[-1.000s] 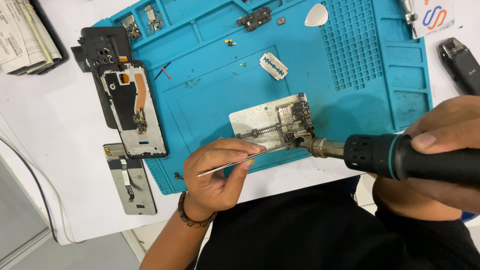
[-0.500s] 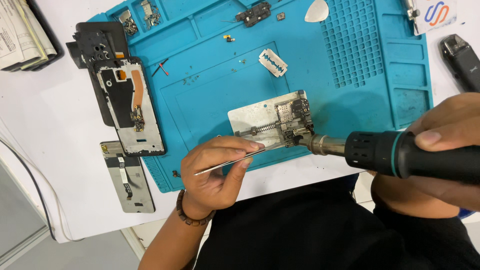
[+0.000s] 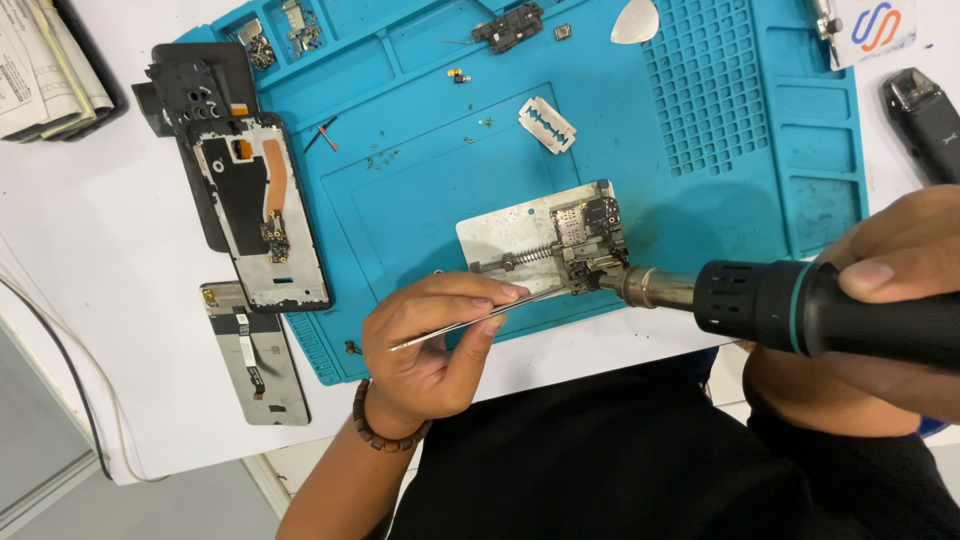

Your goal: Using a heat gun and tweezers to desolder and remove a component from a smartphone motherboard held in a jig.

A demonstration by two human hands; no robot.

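Little has shifted since the earlier pictures: both hands and their tools sit as before over the blue work mat point(image 3: 420, 200), and only the view has slid a touch, so the opened phone frame point(image 3: 262, 215) appears slightly higher and further left.

Taking the mat as landmark, it covers most of the white table point(image 3: 100, 350), with its near edge running just in front of the hands and its left corner close to the phone frame, which overlaps that edge. Bare mat lies open left of the metal holder plate point(image 3: 515, 235) and beyond it, up to a razor blade point(image 3: 547, 124). Near the mat's front edge, the plate clamps a small circuit board point(image 3: 588, 232). From the right, the right hand point(image 3: 890, 300) is wrapped firmly around the black handle of a hot-air tool point(image 3: 800, 310), whose metal nozzle meets the board's near corner. The left hand point(image 3: 430, 340), off the mat's front edge, pinches slim tweezers point(image 3: 480, 320) between thumb and fingers, with the tips reaching the same corner. A grey phone back panel point(image 3: 255, 355) lies on the table left of the mat's near corner.
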